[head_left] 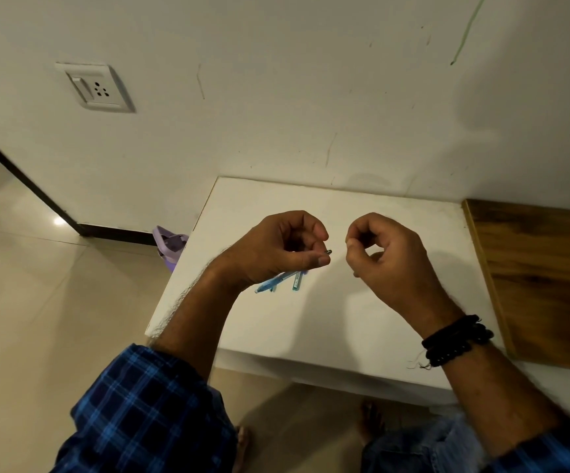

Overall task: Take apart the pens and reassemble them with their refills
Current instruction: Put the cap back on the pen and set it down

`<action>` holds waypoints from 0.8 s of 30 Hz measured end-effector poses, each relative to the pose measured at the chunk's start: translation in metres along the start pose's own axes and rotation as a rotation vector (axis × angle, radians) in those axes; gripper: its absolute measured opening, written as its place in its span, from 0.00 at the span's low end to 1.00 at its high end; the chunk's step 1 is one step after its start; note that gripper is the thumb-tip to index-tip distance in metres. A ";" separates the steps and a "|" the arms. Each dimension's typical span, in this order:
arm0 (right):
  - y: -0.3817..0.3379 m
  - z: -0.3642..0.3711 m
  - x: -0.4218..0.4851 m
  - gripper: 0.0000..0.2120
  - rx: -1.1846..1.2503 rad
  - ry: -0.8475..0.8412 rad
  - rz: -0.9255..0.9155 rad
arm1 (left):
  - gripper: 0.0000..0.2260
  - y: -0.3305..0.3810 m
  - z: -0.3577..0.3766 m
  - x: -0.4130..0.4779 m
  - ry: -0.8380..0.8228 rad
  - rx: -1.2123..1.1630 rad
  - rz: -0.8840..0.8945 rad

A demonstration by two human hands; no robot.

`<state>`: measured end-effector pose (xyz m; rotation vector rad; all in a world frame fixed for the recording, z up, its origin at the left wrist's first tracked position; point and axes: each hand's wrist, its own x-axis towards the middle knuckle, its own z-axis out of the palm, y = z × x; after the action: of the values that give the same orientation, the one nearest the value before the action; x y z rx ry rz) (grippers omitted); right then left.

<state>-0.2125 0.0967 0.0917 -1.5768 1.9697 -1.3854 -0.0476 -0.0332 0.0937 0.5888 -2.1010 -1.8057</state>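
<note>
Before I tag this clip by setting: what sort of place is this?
Probably a room in a home, not a workshop: a small white table against a scuffed painted wall with a socket plate, over glossy tiled floor.

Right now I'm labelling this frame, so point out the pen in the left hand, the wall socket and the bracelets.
pen (278,280), head view, blue barrel below the left hand (278,249)
wall socket (96,87), head view, plate centre
bracelets (456,341), head view, black bands
</note>
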 end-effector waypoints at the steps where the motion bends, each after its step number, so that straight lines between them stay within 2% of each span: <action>1: 0.001 0.001 0.000 0.04 0.022 -0.005 0.038 | 0.10 0.000 0.000 0.000 -0.001 0.004 0.005; 6: 0.003 0.006 0.000 0.07 0.064 -0.119 0.288 | 0.09 0.000 0.002 0.000 0.011 0.008 0.018; 9: 0.007 0.014 -0.003 0.10 -0.129 -0.312 0.448 | 0.09 0.000 0.003 0.000 0.044 0.000 -0.016; 12: 0.014 0.025 -0.008 0.12 -0.366 -0.459 0.459 | 0.09 -0.001 0.004 0.001 0.096 0.003 -0.065; 15: 0.020 0.036 -0.012 0.13 -0.502 -0.550 0.476 | 0.08 -0.001 0.003 0.002 0.146 -0.045 -0.118; 20: 0.026 0.043 -0.013 0.10 -0.612 -0.568 0.474 | 0.06 0.000 0.003 0.005 0.290 -0.196 -0.205; 22: 0.026 0.041 -0.012 0.08 -0.572 -0.517 0.484 | 0.05 0.000 0.002 0.006 0.345 -0.233 -0.232; 24: 0.025 0.038 -0.010 0.10 -0.461 -0.459 0.525 | 0.04 -0.001 0.001 0.008 0.404 -0.270 -0.255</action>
<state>-0.1982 0.0848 0.0493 -1.2362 2.2517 -0.3494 -0.0547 -0.0367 0.0926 1.0797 -1.5437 -1.8651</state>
